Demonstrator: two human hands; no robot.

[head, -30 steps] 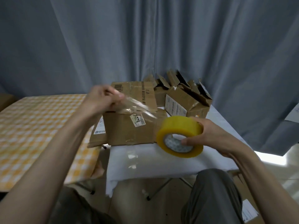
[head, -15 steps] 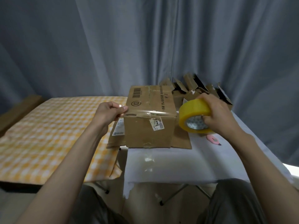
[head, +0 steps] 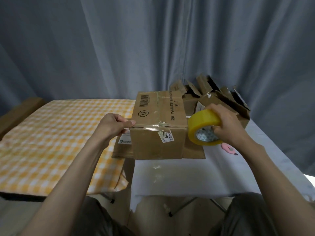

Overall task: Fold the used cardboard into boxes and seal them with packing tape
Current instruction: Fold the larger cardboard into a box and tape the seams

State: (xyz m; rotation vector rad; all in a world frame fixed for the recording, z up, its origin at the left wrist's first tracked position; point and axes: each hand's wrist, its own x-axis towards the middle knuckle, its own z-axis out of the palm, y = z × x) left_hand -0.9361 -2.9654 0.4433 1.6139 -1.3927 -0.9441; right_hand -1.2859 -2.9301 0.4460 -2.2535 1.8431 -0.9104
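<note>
A closed brown cardboard box [head: 158, 126] stands on flattened cardboard on the white table [head: 179, 178]. A clear strip of tape [head: 153, 127] runs along its near top edge. My left hand [head: 114, 126] pinches the tape's free end at the box's left corner. At the box's right corner my right hand [head: 228, 126] grips the yellow tape roll [head: 203, 127], fingers hooked into its core. The tape stretches across the box between the two hands.
Several open, unsealed cardboard boxes [head: 218, 103] are piled behind the roll at the back right. A small pink cutter [head: 229, 148] lies on the table under my right wrist. A yellow checked cloth [head: 56, 137] covers the surface to the left. Grey curtains hang behind.
Both hands carried the stretched tape from mid-air down onto the box's front top edge, the left to the left corner and the roll to the right corner.
</note>
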